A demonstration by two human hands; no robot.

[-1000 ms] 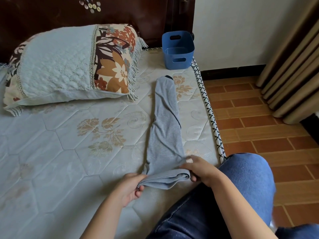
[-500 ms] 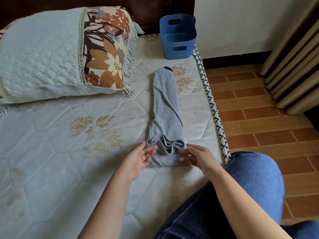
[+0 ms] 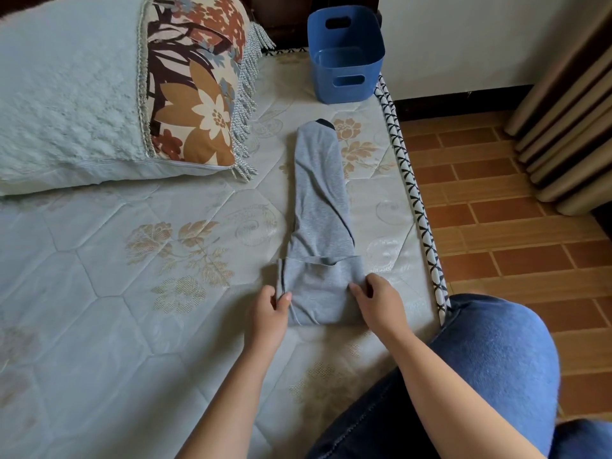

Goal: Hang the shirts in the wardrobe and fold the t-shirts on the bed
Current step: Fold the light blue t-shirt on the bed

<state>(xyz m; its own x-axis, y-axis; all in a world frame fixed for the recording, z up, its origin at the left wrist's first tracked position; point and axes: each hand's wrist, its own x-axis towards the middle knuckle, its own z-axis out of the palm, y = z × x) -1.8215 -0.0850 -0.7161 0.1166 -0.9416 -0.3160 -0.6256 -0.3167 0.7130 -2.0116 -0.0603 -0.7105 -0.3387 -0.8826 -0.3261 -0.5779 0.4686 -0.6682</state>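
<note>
The t-shirt lies as a strip centre-right on the bed, its near end folded over, with the left hand and right hand pinching the fold's sides. Uneven pulling would likely skew the fold or loosen its layers.

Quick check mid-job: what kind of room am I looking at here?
Most likely a bedroom: a quilted mattress with a fringed pillow at its head, and curtains beside a tiled floor.

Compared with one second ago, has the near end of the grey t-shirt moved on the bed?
Yes. On the grey t-shirt, the near end has folded over toward the blue basket; the collar end has not shifted.
</note>
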